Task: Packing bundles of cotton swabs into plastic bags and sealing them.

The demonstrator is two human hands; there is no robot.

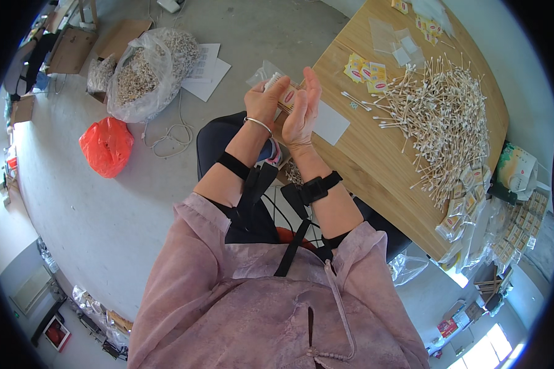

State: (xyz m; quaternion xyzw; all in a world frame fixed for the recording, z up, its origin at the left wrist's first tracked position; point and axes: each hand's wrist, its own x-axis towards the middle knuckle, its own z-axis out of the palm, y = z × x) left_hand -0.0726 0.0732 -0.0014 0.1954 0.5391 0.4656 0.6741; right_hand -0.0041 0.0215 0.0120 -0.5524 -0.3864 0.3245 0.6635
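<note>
Standing beside the seated person, I see the wooden table [375, 166] first: a pale, smooth top, its edge bending with the lens. Across it lies a wide loose heap of cotton swabs [440, 117], thin pale sticks with soft white tips, crossing every way like spilled straw. Small clear plastic bags [391, 38] and yellow printed labels [366, 71] lie near the far edge, slick and flat. On the grey concrete floor sits a big clear sack [151, 74] of pale bits, and near it a crumpled red plastic bag [106, 146].

Both hands are raised over the table's near corner. The left hand [264, 101] is closed round a small packet of swabs [284, 93], a clear film sleeve with a printed label and white tips showing at its top end. The right hand [305, 111] is open, fingers straight, its palm pressed flat against the packet's side.

My worry is the film: it looks slippery, and held out past the table edge a loosened grip could drop it to the floor. If the top end is unsealed, which I cannot tell, tilting might let swabs slide out. Pressing too hard could bend the thin sticks.
</note>
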